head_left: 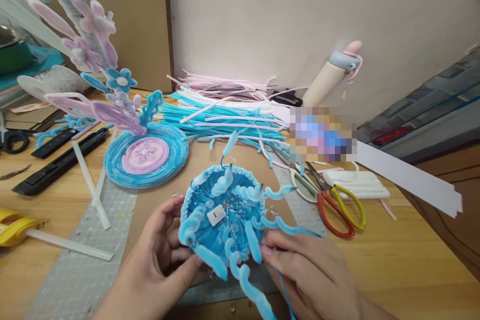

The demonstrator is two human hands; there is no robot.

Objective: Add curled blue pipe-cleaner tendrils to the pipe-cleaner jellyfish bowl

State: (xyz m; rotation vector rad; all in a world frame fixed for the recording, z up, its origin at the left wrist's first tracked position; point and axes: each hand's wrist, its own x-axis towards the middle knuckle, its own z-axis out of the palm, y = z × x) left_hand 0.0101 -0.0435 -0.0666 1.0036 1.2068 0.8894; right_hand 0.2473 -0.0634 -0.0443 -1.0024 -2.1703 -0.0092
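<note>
We hold a blue pipe-cleaner dome, round and fuzzy, its hollow side turned up toward us, with curled pale-blue tentacles spilling from the rim and a small white tag near its middle. It sits low in the view, above the wooden table. Its longest tentacles trail toward five and six o'clock and run off the bottom edge. Our left hand cups the rim from eight o'clock, thumb pressed against the edge, fingers curled beneath and mostly hidden. Our right hand pinches a tentacle at four o'clock. Thin wire in the centre is hard to make out. Scissors lie at three o'clock.
</note>
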